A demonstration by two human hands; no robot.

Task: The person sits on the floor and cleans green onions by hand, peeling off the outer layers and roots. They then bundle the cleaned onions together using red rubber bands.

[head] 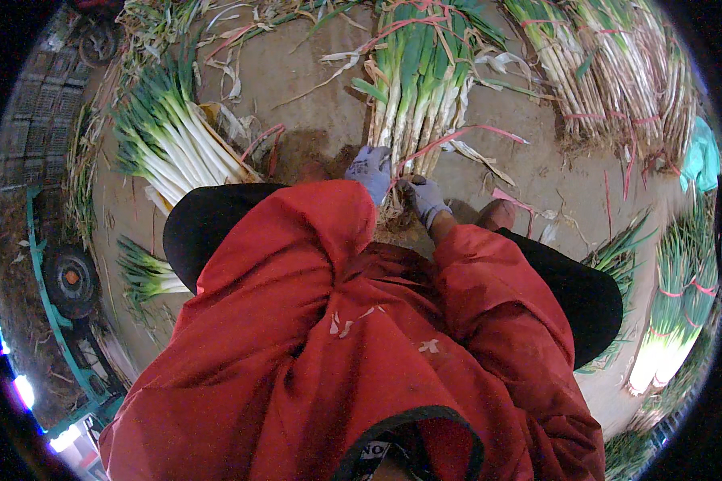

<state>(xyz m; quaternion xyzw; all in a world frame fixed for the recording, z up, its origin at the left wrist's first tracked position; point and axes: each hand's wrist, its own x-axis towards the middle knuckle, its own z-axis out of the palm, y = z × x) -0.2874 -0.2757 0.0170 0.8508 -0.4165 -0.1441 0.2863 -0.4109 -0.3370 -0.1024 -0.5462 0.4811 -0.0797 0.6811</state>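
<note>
A bundle of long green onions [418, 105] lies on the ground before me, its leaves away from me and its roots [397, 217] towards me. Pink tape [439, 142] crosses its white stems, one end loose to the right. My left hand [370, 173], in a pale work glove, grips stems at the bundle's left side near the base. My right hand [424, 197], also gloved, has its fingers closed on the root end of a stalk. The fingertips of both hands are partly hidden.
Cleaned green onions [183, 147] lie in a pile at left, with a smaller bunch [150, 273] below. Tied, soil-stained bundles [601, 72] lie at upper right; tied clean bundles [668, 324] are at far right. A green-framed cart [54, 288] with a wheel [70, 278] stands left.
</note>
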